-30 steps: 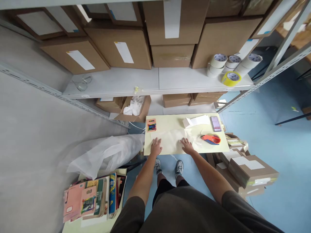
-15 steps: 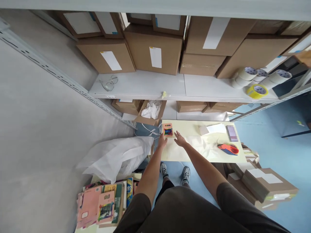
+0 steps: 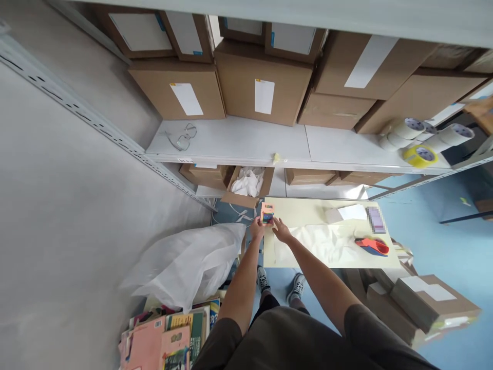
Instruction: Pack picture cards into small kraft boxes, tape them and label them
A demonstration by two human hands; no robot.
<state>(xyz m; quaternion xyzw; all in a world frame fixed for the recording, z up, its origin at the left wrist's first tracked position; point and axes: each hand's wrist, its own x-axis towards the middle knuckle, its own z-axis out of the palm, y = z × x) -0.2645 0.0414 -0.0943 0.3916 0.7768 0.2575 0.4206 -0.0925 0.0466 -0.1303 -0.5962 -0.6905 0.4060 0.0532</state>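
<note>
While the left hand (image 3: 257, 227) meets the lower left edge of the pink booklet (image 3: 267, 207), around eight o'clock, the right hand (image 3: 282, 231) is at its four o'clock corner, fingers slightly spread; whether either hand pinches it, I cannot tell. The booklet is at the ten o'clock corner of the table (image 3: 296, 207), with a red-and-blue object (image 3: 374, 246) toward four o'clock.

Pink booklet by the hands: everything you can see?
The pink booklet is rectangular, apparently paper or card, printed face toward the camera: a dark, multicoloured picture below small markings. It's at the left end of the table; whether lifted, unclear. The left hand touches its lower left edge; the right hand is at its lower right.
</note>
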